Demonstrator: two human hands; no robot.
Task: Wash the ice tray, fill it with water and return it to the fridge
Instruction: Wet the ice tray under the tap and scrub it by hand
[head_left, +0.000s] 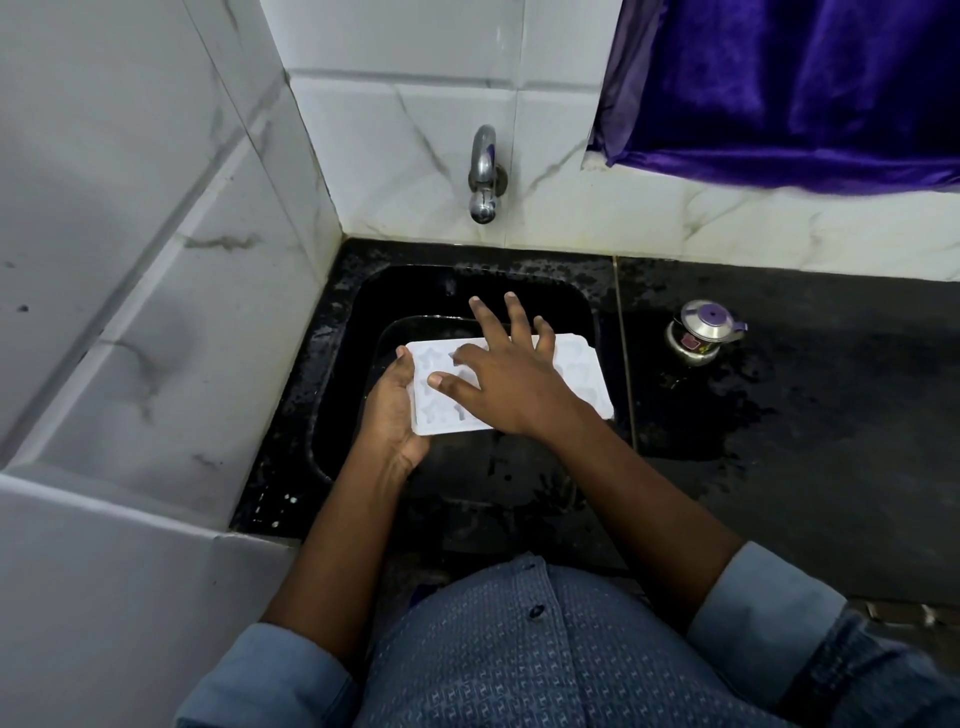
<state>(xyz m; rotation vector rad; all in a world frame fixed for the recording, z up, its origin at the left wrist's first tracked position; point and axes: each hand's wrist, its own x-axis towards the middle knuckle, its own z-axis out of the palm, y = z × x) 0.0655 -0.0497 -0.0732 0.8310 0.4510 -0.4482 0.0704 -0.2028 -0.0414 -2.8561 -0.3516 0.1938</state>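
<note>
Head view: the white ice tray (582, 384) is held over the black sink (358, 332), moulds up, its long axis running left to right across the body. Its left short end is gripped by the left hand (395, 410). The right hand (509, 384) is laid flat on top, fingers straight and spread, clasping nothing. The tap (483, 176) is set beyond the tray's far long edge, and no running water is seen. The right hand is judged nearer the tap.

My shirt (519, 670) is blue-grey with a fine woven pattern and a dark button (536, 611) at six o'clock. Lighter cuffs are turned back: left sleeve (280, 675) at seven, right sleeve (763, 608) at four. My left hand (392, 415) and right hand (511, 389) are bare.
</note>
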